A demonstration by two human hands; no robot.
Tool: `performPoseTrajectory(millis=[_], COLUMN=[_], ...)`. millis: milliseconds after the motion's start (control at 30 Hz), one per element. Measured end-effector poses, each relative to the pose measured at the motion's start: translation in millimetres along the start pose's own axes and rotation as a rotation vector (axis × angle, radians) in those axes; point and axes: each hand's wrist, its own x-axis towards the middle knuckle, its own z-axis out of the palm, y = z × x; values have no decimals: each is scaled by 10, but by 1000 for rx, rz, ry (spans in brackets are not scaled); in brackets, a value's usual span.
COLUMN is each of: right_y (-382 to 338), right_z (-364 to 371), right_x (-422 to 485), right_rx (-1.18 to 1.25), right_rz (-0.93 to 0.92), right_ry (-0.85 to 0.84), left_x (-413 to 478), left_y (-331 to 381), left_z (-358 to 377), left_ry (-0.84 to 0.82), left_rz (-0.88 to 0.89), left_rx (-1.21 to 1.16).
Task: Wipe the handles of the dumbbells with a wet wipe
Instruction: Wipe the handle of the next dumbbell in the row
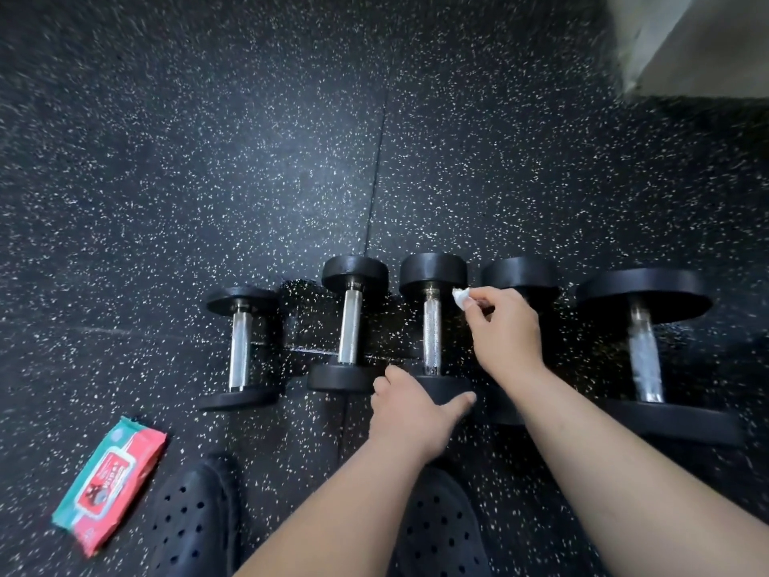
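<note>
1. Our right hand (505, 326) pinches a small wad of wet wipe (460, 297) between thumb and fingertips, the other fingers curled in. The wipe sits just beside the far end of the handle (432, 339) of the middle dumbbell (432, 270); we cannot tell whether it touches the metal.
2. Our left hand (410, 414) lies spread over that dumbbell's near head (447, 389), thumb stretched along its edge, resting on it rather than gripping it.
3. We judge the wipe soft, damp and light, so it will crumple. Wrapped round the handle it should clean better than a pinched corner.
4. The handle looks like stiff, roughened metal, so the wipe should drag, not slide, and may snag. The dumbbell is heavy with round heads, so it could roll; the near head is the place to steady it.
5. Left of the middle dumbbell lie two smaller dumbbells (349, 326). To its right lie two larger dumbbells (643, 356), the closer one mostly hidden behind our right hand.
6. Well to the left of the middle dumbbell and nearer us lies a pack of wipes (110, 485). Our dark shoes (195, 522) stand on the speckled floor (249, 160).
</note>
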Motion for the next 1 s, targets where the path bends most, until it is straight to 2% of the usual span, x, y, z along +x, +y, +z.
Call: performPoseTrajectory(millis=[333, 567, 833, 1000], right_y=[-12, 85, 85, 122], right_z=[338, 335, 316, 334], right_x=[6, 19, 86, 90], right_rx=[125, 126, 134, 24], right_rz=[130, 100, 9, -86], right_ry=[81, 77, 70, 57], left_x=[207, 306, 300, 294], left_y=[44, 165, 175, 164], left_z=[322, 418, 430, 424], left_ry=[-12, 37, 42, 39], left_rz=[-209, -342, -319, -299], left_rx=[-80, -98, -75, -55])
